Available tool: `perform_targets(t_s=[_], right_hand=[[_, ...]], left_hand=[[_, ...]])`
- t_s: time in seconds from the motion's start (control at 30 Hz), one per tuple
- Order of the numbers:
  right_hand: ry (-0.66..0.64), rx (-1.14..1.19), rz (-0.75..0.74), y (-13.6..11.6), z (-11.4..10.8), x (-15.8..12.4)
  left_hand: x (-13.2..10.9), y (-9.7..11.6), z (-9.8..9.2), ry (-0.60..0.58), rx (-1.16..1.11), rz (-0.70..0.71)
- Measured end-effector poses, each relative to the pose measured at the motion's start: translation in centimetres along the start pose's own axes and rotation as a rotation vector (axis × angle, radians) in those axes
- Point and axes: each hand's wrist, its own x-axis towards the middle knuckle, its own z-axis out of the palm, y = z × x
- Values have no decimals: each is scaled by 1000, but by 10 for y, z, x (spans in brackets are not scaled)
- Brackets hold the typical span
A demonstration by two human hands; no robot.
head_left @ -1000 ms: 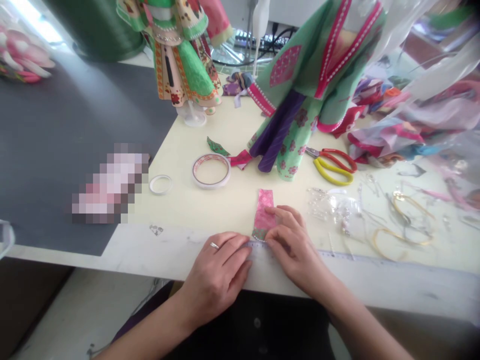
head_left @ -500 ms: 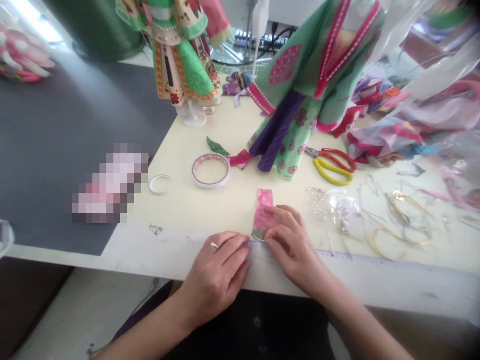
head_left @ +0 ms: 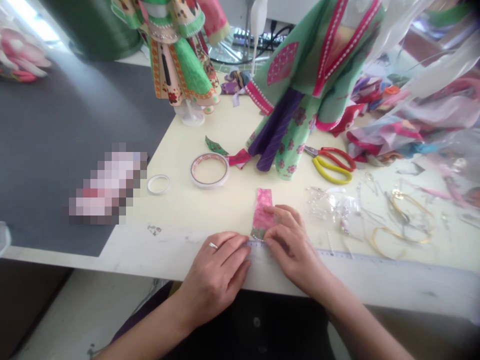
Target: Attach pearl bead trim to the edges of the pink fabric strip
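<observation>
A small pink patterned fabric strip (head_left: 264, 212) lies on the pale table just behind a clear ruler (head_left: 257, 244). Its lower edge is dark green, with a row of tiny white beads. My left hand (head_left: 221, 270), wearing a ring, rests at the strip's lower left corner. Its fingers are pressed together over the ruler, and whatever the fingertips hold is hidden. My right hand (head_left: 290, 245) covers the strip's right side. One fingertip lies on the pink cloth, while thumb and forefinger close together at the lower right corner.
Behind the strip lie a tape roll (head_left: 209, 171), a thinner white ring (head_left: 158, 184) and red-and-yellow-handled scissors (head_left: 333, 165). Two dressed dolls, one green-robed (head_left: 303, 90), stand farther back. Bead packets (head_left: 333, 202), yellow cord (head_left: 397, 235) and a cloth heap (head_left: 405, 120) fill the right.
The view has shifted very slightly, so background things sit a little farther left. Both hands and the pink fabric strip hold almost the same position.
</observation>
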Motion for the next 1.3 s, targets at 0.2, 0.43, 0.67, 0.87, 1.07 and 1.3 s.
perform_targets(t_s=[0.2,0.43,0.67,0.87,1.07,1.3], right_hand=[[8,-2,5,1,1,0],[3,-2,-9,0,0,-1],[0,0,-6,-1,0,0],[3,11,-2,0,0,1],[8,13,-3,-1,0,1],[15,-10,-8,-1,1,2]], left_hand=[[0,0,1,15,11,8],[-1,-1,1,7,2,5],[-1,-1,1,5,11,2],[-1,0,0,4,12,6],[-1,1,1,4,21,-4],[1,1,-1,-19,40,22]])
